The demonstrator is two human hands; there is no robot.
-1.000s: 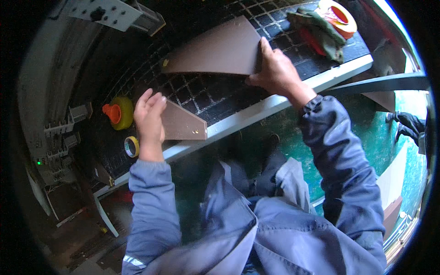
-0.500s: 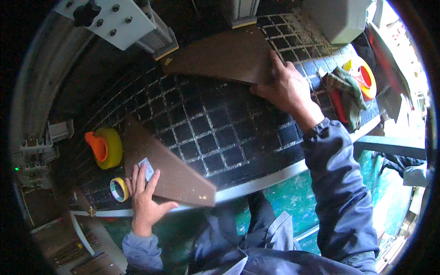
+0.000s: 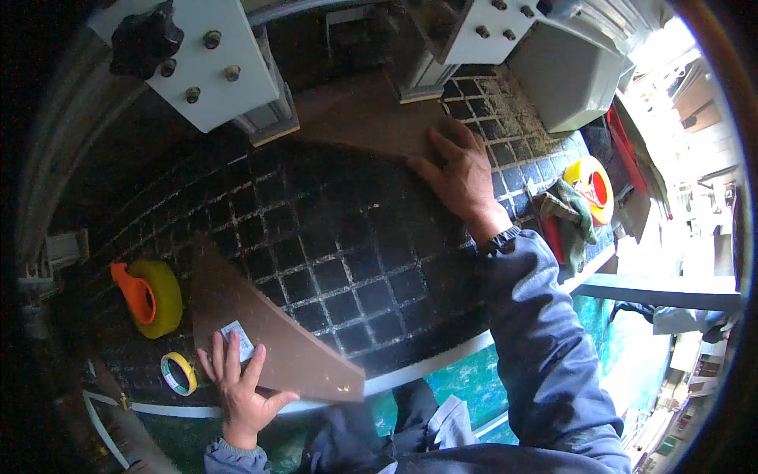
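Note:
Near the front left, a brown tapered board [image 3: 272,336] lies on the gridded black table top. It bears a small white label [image 3: 236,340]. My left hand [image 3: 244,395] rests on its near left edge, fingers spread and touching the label. Farther off, a second brown board [image 3: 355,118] extends into the dark between two grey machine posts. My right hand [image 3: 460,170] grips its right end, with the thumb at the near edge and the other fingers curled over it. The far part of this board is in shadow.
Left of the near board are an orange-and-yellow tape roll [image 3: 162,299] and a small yellow tape roll [image 3: 178,374]. At right lie another tape roll [image 3: 594,189] and a green cloth [image 3: 570,209]. Grey machine brackets [image 3: 201,75] overhang the table; sawdust [image 3: 517,110] lies beside a grey housing [image 3: 564,75].
My right hand and the far board have moved farther in between the machine posts. The left hand stays on the near board. The whole view has shifted.

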